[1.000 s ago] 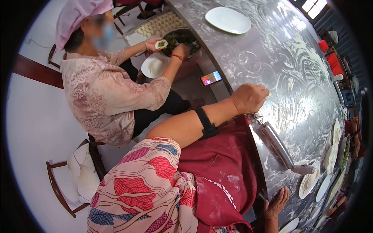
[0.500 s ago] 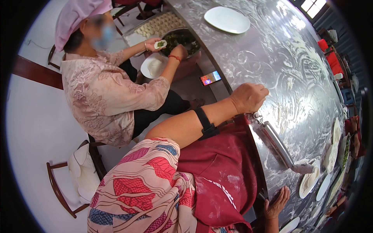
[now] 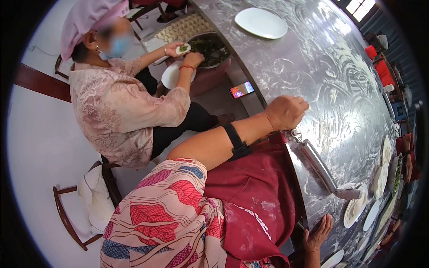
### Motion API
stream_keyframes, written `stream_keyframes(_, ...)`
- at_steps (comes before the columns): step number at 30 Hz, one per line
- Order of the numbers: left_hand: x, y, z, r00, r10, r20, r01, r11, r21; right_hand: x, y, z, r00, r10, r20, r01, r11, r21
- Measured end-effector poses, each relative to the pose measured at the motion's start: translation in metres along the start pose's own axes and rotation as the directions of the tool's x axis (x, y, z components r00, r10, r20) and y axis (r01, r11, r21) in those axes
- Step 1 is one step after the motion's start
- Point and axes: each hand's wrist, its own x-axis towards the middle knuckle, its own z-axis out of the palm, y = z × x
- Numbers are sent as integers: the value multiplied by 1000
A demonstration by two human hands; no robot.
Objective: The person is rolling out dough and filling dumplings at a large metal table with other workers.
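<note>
My left hand (image 3: pixel 286 112) rests on the edge of the flour-dusted metal table (image 3: pixel 313 58), its fingers curled into a fist. Nothing shows in it, though the palm side is hidden. Just beside it lies a metal rolling pin (image 3: pixel 318 165), one handle near my wrist and apart from the fingers. My right hand (image 3: pixel 318 232) lies at the table's edge with its fingers stretched out and nothing in them. Near that hand is a white plate (image 3: pixel 347 221) holding pale, flat dough rounds (image 3: pixel 357 206), partly under the pin's far handle.
At my left a co-worker (image 3: pixel 120 98) holds a filled wrapper (image 3: pixel 182 48) beside a bowl of green filling (image 3: pixel 208 49). A tray of dumplings (image 3: pixel 183 27) stands behind it. An oval plate (image 3: pixel 261 23) and a phone (image 3: pixel 241 90) are nearby; more plates (image 3: pixel 372 214) line the right.
The co-worker's right hand has moved from over the filling bowl toward the wrapper in the other hand. Both my hands and the rolling pin have stayed where they were.
</note>
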Motion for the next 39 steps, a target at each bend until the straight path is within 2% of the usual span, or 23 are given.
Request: stream_keyframes(39,1,1,-2,1000,2,6,-1,1000,-8,0,-1,-1,1000,0,1,0,1000,-2)
